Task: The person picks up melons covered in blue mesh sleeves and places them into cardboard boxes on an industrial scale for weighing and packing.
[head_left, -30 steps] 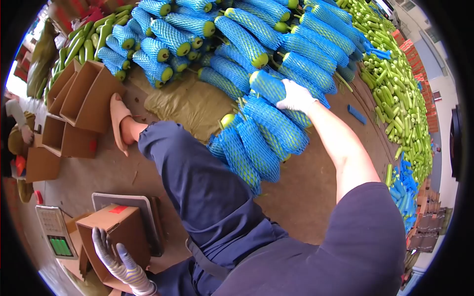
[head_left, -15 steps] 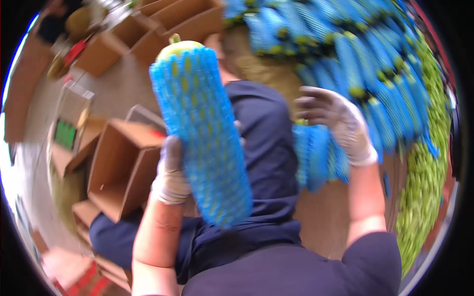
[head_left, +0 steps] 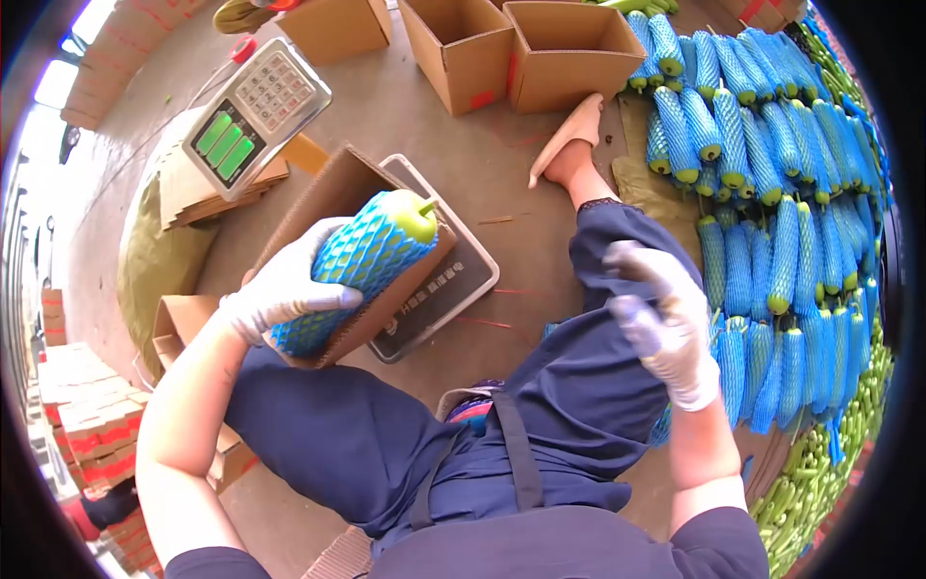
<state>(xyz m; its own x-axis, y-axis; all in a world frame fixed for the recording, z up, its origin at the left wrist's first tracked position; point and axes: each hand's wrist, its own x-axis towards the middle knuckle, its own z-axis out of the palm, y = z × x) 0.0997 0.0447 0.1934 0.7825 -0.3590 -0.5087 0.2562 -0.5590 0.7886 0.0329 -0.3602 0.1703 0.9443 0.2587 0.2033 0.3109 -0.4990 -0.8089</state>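
One netted gourd (head_left: 371,261) is clenched in the left hand (head_left: 280,289) over the open box (head_left: 333,198) on the scale (head_left: 439,280), the empty right hand (head_left: 666,323) hangs loose, and many netted gourds (head_left: 762,193) wait at right.

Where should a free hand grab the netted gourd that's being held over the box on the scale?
Grip the netted gourd around its upper half, just below the bare green stem end, coming from the right. The left hand already wraps the lower half, and the foam net gives the fingers purchase on the long round body; the right hand is empty.
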